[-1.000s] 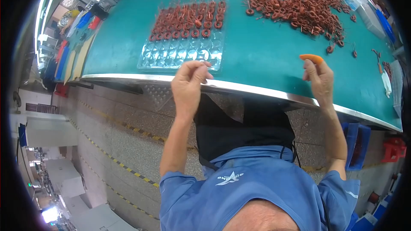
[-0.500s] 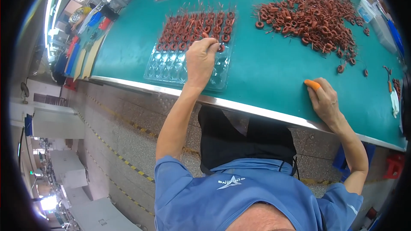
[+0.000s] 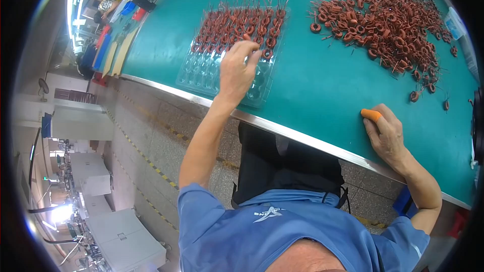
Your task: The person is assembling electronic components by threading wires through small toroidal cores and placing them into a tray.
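Our left hand has moved forward off the bench edge since a second ago and now sits over the clear tray. Fingers curl down, tips close together at the nearest filled row of coils. We can't tell if a coil is pinched between them. Filled pockets lie beyond the fingertips, empty pockets under the palm and toward us. Read: the hand has gone from bench edge to working the fill line of the tray.

Right hand has dropped from raised to flat on the bench near the edge. It holds nothing we can see, fingers loosely together, the index in an orange finger cot. The loose coil pile sits well beyond those fingers, not touched.

Pose: left arm stretched out nearly straight, wrist bent down over the tray. Right elbow bent, forearm coming in from the lower right, palm down.
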Motion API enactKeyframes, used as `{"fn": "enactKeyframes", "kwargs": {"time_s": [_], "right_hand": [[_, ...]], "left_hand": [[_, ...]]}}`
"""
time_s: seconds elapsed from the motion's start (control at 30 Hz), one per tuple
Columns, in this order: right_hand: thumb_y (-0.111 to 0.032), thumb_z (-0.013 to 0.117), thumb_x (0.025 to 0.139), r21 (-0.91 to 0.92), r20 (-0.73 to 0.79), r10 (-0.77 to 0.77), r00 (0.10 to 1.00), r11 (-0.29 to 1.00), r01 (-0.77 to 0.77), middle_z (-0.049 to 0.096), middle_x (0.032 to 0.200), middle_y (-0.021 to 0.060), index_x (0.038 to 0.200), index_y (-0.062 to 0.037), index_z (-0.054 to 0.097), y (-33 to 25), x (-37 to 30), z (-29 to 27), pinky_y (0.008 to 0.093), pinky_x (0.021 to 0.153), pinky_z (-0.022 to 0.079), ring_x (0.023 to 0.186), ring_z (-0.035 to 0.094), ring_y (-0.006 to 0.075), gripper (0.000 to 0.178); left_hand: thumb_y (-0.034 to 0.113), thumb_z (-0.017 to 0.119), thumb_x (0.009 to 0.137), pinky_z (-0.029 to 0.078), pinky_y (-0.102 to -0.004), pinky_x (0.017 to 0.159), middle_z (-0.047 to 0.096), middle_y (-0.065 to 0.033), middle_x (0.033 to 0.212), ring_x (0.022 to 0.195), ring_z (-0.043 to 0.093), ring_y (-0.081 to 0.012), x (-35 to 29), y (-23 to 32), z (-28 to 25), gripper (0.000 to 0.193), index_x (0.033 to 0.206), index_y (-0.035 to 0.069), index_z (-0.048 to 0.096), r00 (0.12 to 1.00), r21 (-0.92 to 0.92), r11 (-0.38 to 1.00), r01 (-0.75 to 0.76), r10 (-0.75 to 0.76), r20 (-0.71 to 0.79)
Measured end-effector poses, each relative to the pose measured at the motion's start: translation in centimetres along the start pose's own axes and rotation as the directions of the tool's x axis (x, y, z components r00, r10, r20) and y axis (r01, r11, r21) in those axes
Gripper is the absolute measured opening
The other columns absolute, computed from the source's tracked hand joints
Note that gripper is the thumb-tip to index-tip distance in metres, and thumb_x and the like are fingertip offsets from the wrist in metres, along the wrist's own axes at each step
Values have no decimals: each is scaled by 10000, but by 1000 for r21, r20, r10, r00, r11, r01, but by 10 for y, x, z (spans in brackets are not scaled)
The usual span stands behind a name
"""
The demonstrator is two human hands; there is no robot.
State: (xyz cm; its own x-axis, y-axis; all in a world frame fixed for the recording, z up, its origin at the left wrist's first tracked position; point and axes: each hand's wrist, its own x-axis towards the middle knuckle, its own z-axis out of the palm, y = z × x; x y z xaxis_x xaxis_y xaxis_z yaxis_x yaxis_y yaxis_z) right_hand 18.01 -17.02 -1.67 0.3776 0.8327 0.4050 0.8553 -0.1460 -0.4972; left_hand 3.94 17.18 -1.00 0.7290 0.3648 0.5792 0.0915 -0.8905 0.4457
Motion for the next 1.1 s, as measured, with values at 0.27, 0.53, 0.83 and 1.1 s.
{"fn": "enactKeyframes", "kwargs": {"time_s": [0.27, 0.53, 0.83, 1.1], "right_hand": [[-10, 651, 802, -27, -22, 22, 1000, 999, -22, 558, 813, 122, 944, 8, 639, -5, -1, 0, 368, 589, 472, 675, 575, 275, 143], [-19, 639, 830, -177, -84, 25, 996, 983, -40, 542, 790, 112, 943, -11, 650, -17, -2, 6, 373, 586, 459, 664, 566, 267, 114], [-32, 598, 868, -198, -66, 121, 990, 971, -132, 516, 766, 112, 948, -20, 658, -24, 3, 7, 348, 538, 402, 568, 502, 232, 101], [-25, 611, 856, -234, -138, 127, 982, 960, -157, 533, 749, 126, 940, -16, 648, -19, -4, 5, 368, 542, 424, 601, 537, 273, 93]], "left_hand": [[575, 539, 865, 329, -466, 1040, 402, -218, 1386, 1235, 424, -375, -62, -5, -43, 646, 1231, 42, 556, 858, 176, 916, -360, 251, 448], [491, 595, 848, 339, -449, 1003, 444, -217, 1317, 1153, 463, -363, -70, -8, -37, 563, 1191, 45, 565, 913, 145, 934, -327, 273, 303], [415, 701, 779, 373, -430, 960, 477, -218, 1278, 1092, 509, -327, -73, -9, -39, 530, 1143, 44, 598, 939, 80, 959, -271, 245, 241], [421, 716, 768, 394, -452, 947, 503, -222, 1251, 1073, 515, -353, -60, -3, -34, 535, 1128, 38, 614, 940, -6, 968, -251, 246, 236]]}}
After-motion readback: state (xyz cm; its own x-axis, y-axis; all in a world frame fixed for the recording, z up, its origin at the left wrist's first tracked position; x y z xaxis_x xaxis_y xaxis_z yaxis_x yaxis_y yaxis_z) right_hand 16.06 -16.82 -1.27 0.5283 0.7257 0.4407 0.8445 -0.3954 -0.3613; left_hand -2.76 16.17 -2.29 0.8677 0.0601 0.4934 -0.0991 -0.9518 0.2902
